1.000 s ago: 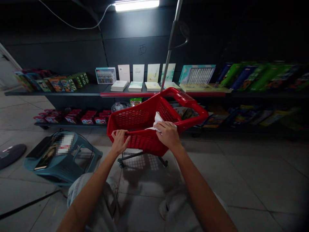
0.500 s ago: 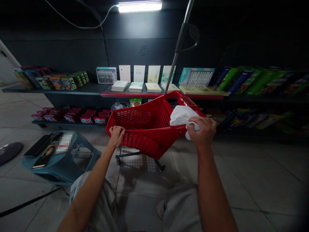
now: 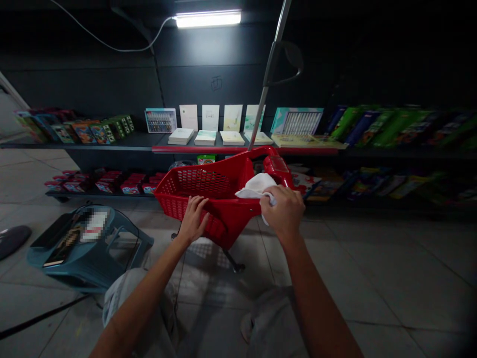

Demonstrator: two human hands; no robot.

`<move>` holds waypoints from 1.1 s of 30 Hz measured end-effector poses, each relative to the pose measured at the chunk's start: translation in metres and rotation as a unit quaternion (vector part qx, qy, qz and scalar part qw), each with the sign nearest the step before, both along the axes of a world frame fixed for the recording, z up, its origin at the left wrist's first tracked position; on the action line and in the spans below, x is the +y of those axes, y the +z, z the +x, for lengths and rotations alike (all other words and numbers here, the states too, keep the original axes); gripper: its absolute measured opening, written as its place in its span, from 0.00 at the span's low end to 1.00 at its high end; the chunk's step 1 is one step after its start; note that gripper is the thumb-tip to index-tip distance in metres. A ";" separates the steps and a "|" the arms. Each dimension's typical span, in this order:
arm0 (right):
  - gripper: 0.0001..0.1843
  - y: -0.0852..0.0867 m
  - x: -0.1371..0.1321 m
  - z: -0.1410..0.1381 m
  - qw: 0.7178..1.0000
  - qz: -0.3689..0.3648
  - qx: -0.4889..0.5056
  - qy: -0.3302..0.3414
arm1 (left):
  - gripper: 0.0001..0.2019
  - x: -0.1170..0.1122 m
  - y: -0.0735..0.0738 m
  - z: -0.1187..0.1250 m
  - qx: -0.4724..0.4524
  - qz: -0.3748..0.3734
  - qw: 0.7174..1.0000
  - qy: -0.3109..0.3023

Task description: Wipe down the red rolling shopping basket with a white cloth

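A red plastic shopping basket [image 3: 199, 185] stands on a low wheeled frame [image 3: 227, 258], tilted, with a metal pole [image 3: 269, 74] rising behind it. My left hand [image 3: 194, 220] lies on the basket's near rim, its fingers curled over the edge. My right hand [image 3: 283, 211] grips a crumpled white cloth [image 3: 256, 186] just above the right side of the basket. Part of the cloth hangs below my fingers, and the rest bunches over the rim. The basket's inside is mostly bare red mesh.
Low dark shelves [image 3: 93, 147] behind the basket hold boxed goods, books and cards. A teal plastic stool [image 3: 89, 253] lies tipped at left with dark items on it. A black cable [image 3: 44, 315] crosses the tiled floor [image 3: 372, 268].
My right hand has moved left with the cloth, bringing it back over the basket. The basket has shifted left and turned slightly, with my left hand still on its rim.
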State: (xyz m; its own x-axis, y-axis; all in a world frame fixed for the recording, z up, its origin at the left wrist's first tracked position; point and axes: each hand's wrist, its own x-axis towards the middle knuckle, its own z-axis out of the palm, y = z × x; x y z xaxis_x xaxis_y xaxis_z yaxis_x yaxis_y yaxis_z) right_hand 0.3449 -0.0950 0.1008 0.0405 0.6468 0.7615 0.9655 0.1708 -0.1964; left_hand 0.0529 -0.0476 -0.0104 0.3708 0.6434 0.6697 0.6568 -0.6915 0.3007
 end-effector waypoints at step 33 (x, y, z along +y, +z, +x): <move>0.10 -0.004 0.044 0.014 0.935 0.010 0.146 0.323 | 0.41 -0.007 0.018 0.007 -0.049 0.061 0.997 -0.025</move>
